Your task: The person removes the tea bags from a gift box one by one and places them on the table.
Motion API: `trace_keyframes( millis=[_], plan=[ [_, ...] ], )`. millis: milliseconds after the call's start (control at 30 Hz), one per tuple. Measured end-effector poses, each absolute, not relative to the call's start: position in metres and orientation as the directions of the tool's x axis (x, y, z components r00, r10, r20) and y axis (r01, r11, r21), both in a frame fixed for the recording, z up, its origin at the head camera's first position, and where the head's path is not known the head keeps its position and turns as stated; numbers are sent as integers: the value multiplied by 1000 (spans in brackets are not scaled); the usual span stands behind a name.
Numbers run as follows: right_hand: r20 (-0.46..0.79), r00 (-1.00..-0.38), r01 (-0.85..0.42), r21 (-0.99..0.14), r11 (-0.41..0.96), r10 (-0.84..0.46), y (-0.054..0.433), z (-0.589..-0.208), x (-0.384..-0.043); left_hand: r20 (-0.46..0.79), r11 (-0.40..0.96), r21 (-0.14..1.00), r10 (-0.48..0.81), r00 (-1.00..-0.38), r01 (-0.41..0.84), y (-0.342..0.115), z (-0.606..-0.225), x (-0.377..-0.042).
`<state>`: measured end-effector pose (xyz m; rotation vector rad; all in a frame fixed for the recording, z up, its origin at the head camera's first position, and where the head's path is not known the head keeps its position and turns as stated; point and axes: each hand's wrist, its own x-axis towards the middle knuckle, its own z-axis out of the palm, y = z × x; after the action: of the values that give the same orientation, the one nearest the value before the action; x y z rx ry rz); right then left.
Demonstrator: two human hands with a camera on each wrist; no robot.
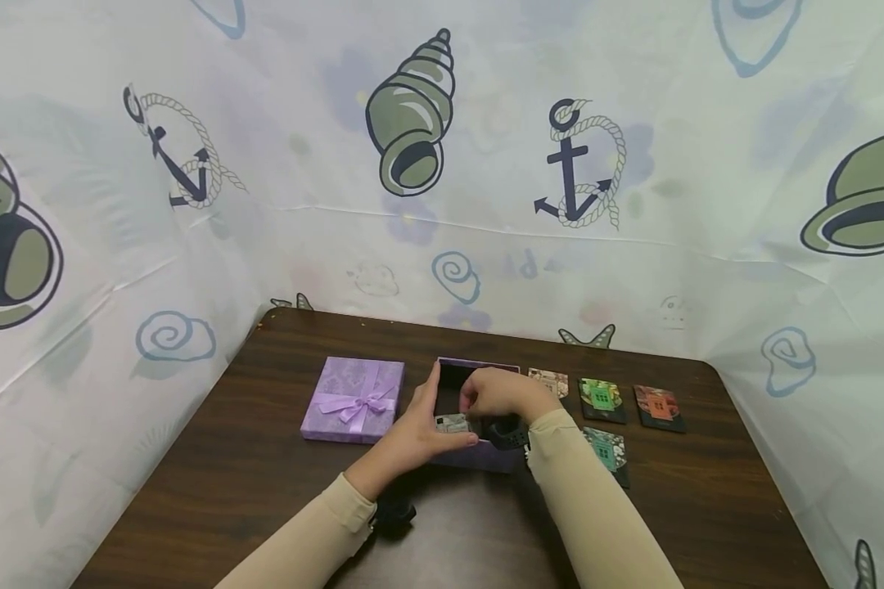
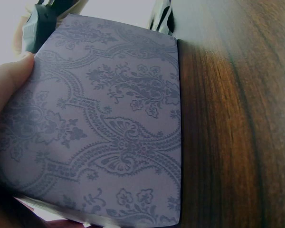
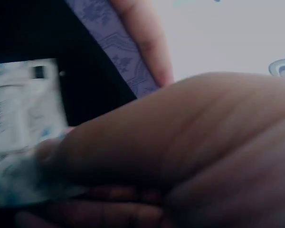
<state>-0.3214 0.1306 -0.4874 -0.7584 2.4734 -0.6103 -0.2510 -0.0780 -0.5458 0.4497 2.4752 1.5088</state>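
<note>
An open purple box (image 1: 471, 456) with a dark inside stands in the middle of the table. My left hand (image 1: 412, 429) holds it at the left corner, fingers along the left wall and thumb over the front edge. Floral print covers the box wall (image 2: 109, 128) in the left wrist view. My right hand (image 1: 504, 393) reaches into the box from the right. Its thumb and fingers pinch the edge of a flat, pale printed packet (image 3: 14, 109) with a small black square near one corner. The fingertips are partly hidden and blurred.
Left of the box lies its purple lid (image 1: 335, 380) with a ribbon bow. On the right are several flat square packets: a beige one (image 1: 548, 380), a green one (image 1: 602, 398), a red one (image 1: 659, 406) and a teal one (image 1: 606, 450). A patterned curtain (image 1: 324, 254) borders the table.
</note>
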Motion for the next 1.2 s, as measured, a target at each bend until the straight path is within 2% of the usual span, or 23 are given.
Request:
trace_keyframes(
  millis=[67, 300, 1200],
  plan=[
    [-257, -735, -400, -582, 708, -627, 135, -492, -323, -19, 429, 891, 364, -931, 149, -78, -546, -251],
    [-177, -768, -223, -827, 516, -615, 151, -500, -320, -11, 412, 898, 373, -928, 155, -76, -546, -253],
    [10, -781, -195, -954, 227, -625, 165, -502, -321, -31, 453, 882, 324, -946, 126, -75, -545, -255]
  ],
)
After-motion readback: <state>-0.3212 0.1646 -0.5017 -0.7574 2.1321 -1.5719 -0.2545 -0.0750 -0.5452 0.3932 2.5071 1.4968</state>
